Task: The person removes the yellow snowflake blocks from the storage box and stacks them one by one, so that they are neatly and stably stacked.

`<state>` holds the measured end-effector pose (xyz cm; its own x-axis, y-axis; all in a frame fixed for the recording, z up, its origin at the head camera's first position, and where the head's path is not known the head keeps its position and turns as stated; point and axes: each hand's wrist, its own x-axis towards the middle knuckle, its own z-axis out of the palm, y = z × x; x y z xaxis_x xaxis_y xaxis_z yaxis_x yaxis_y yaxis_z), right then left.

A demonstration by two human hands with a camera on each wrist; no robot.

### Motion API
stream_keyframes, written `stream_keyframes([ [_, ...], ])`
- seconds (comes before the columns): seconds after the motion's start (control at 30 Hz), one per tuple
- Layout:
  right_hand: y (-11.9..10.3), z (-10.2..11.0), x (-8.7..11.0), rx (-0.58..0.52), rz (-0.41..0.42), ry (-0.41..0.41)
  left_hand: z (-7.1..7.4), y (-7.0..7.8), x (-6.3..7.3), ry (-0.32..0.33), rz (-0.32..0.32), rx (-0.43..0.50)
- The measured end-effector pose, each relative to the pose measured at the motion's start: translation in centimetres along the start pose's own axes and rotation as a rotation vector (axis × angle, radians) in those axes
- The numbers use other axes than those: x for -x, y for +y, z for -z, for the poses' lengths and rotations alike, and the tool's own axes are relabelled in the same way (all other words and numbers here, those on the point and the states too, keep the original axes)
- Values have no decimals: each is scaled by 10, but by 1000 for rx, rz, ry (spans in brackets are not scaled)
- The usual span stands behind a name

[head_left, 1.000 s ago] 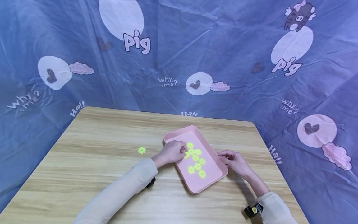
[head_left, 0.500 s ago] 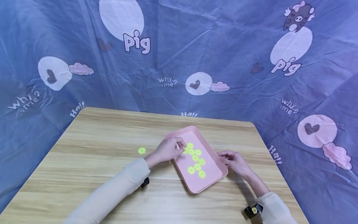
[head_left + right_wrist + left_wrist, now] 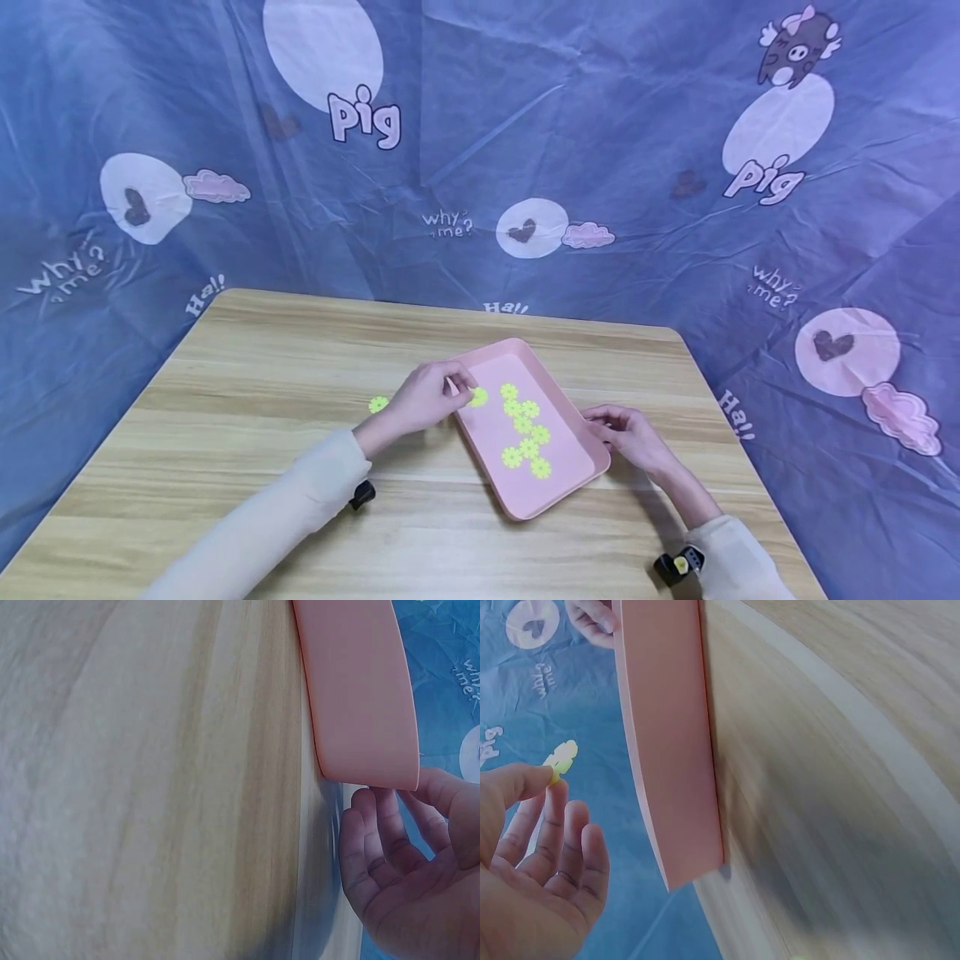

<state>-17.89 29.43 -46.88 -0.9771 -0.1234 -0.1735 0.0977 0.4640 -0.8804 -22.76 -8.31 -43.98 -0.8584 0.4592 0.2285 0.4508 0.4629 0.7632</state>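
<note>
Left hand (image 3: 424, 395) with pinched flower (image 3: 478, 397) now apart from cluster (image 3: 522, 424), right hand (image 3: 632, 433) gripping tray (image 3: 566, 450)

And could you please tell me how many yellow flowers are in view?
10: eight flowers in the pink tray, a held flower pinched by the left hand, and a loose flower on the table, left of the tray. More may hide under overlaps.

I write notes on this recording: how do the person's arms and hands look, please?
The left sleeve and right sleeve are long, pale cream. The left hand and right hand are gloveless. The left wrist device and right wrist device are mostly black; the latter has a yellow spot.
</note>
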Motion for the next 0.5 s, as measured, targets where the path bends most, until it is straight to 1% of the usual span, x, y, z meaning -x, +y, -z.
stream_keyframes([
  [0.07, 0, 0, 0, 1, 1, 0, 6, -2, 5, 6, 10, 22],
  [0.17, 0, -1, 0, 1, 0, 2, 13, -9, 10, 20, 24, 52],
  [0.3, 0, -1, 0, 3, 1, 4, 26, -20, 18, 37, 71, 68],
  [0.5, -1, -1, -1, 4, -3, 1, 51, -35, 30, 81, 143, 61],
])
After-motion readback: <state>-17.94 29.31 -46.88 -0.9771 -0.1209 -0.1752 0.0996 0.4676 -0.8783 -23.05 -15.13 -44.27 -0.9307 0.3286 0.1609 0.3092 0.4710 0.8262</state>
